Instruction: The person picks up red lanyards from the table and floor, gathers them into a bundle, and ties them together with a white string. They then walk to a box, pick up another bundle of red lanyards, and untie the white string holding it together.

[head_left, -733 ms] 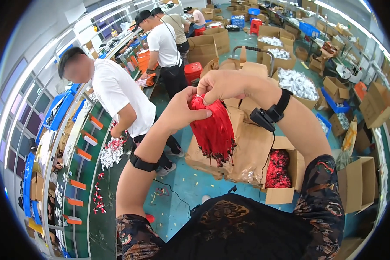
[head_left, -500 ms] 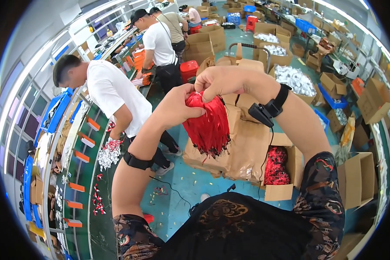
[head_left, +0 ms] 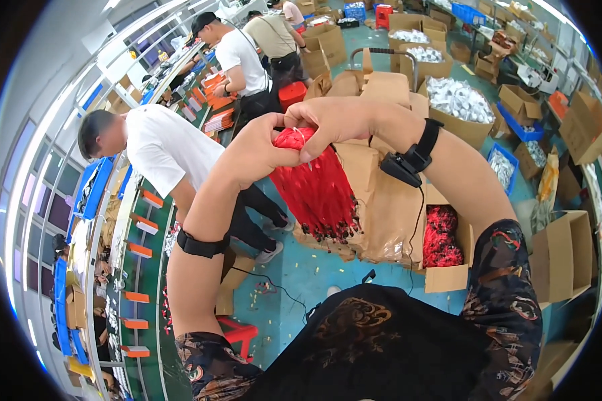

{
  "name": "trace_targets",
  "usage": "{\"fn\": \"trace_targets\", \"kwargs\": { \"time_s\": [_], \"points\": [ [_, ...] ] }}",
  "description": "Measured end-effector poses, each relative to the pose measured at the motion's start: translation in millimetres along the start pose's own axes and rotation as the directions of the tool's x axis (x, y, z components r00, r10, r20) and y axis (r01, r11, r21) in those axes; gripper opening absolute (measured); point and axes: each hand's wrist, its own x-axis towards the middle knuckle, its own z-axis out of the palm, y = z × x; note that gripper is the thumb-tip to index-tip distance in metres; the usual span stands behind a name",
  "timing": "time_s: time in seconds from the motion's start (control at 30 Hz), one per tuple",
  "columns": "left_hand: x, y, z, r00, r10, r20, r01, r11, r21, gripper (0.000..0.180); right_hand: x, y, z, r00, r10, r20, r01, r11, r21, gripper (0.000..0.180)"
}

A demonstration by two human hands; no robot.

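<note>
As fingers (head_left: pixel 317 143) pinch their top edge, red strands (head_left: pixel 320 195) hang free.

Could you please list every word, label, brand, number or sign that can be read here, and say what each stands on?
None can be read.
Red cord bundle in the left hand and right hand: no lettering visible.
Black shirt: an ornate gold-brown motif, no legible words.
Tilted cardboard box at upper right: any print is too small or blurred to read.
</note>
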Motion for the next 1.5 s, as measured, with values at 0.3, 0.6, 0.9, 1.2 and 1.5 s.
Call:
{"fn": "trace_targets", "kwargs": {
  "time_s": [0.3, 0.6, 0.9, 1.2, 1.5],
  "points": [
    [4.6, 6.0, -13.3, 0.98, -0.041, 0.193, 0.054, 0.997, -0.061, 0.048, 7.1, -0.4, -8.3, 0.995, 0.055, 0.085, -0.043, 0.989, -0.138, 0.047],
    [7.4, -25.6, -21.2, 0.937, 0.145, 0.318, 0.11, 0.741, -0.662, 0.064, -5.5, 4.7, -20.4, 0.983, -0.001, 0.186, -0.036, 0.98, 0.198, 0.053],
    [-7.5, -13.6, 0.3, 0.928, -0.129, 0.349, 0.219, 0.948, -0.23, 0.045, -25.8, 46.4, -25.4, 0.98, 0.043, 0.195, -0.125, 0.893, 0.433, 0.037],
    [-55.0, -37.5, 20.4, 0.998, 0.058, -0.007, -0.019, 0.445, 0.895, 0.019, -52.9, 116.5, 1.1, 0.833, 0.338, 0.437, -0.417, 0.904, 0.096, 0.028],
    [-100.1, -122.2, 32.2, 0.909, 0.166, -0.382, 0.191, 0.649, 0.737, 0.027, -30.6, 89.1, 4.9, 0.878, 0.205, 0.433, -0.22, 0.975, -0.016, 0.014]
  ]
}}
